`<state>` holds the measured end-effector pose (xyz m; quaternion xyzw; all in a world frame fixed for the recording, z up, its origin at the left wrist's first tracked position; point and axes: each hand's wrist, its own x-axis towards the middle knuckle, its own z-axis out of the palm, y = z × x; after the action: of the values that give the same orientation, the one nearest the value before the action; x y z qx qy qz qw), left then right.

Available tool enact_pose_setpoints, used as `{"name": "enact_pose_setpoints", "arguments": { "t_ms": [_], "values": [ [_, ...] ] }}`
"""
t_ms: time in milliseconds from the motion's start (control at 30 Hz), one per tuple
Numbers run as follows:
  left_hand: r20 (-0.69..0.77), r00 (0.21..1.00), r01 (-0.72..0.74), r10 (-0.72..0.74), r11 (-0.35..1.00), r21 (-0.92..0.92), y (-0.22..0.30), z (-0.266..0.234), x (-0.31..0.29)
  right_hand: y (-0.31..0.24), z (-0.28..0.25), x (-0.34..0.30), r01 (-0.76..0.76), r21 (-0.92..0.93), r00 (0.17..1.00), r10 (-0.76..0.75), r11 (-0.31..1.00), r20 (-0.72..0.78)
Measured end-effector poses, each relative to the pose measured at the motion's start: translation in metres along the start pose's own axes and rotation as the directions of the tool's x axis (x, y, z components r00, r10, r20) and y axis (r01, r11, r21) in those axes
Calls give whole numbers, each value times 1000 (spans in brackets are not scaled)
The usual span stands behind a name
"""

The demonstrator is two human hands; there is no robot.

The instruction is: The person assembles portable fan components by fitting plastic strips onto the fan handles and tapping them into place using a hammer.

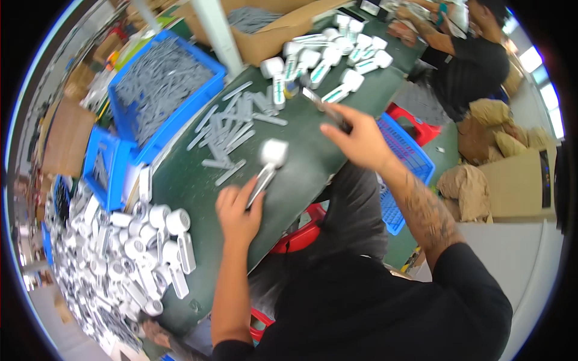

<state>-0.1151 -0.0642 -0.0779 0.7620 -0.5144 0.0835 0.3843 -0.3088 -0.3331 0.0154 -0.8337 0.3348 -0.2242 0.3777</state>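
Observation:
My left hand (236, 210) is closed round the handle end of a white handheld piece (274, 153), shaped like a shower head. Its round head points away from me over the green table. My right hand (360, 137) grips the dark handle of what looks like a small hammer (316, 99), blurred by motion. The hammer's far end reaches toward finished-looking white pieces (341, 87) with green marks on their handles. Between the hands and the bins lies a loose spread of flat grey strips (232, 129).
A heap of white pieces (129, 259) covers the left of the table (289, 198). Blue bins (217, 84) of grey strips stand beyond it, near a cardboard box (265, 45). A blue basket (394, 210) is right of my legs. Another person (466, 60) works at far right.

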Motion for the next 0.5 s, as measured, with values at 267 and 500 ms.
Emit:
{"name": "enact_pose_setpoints", "arguments": {
  "t_ms": [267, 500],
  "values": [
    [-290, 923, 384, -252, 647, 659, -19, -113, -133, 125, -64, 149, 57, -377, 942, -175, 925, -287],
    [-309, 946, 254, -94, 810, 529, -13, -101, -70, 135, -36, 106, 66, -297, 988, -103, 953, -111]
  ]
}}
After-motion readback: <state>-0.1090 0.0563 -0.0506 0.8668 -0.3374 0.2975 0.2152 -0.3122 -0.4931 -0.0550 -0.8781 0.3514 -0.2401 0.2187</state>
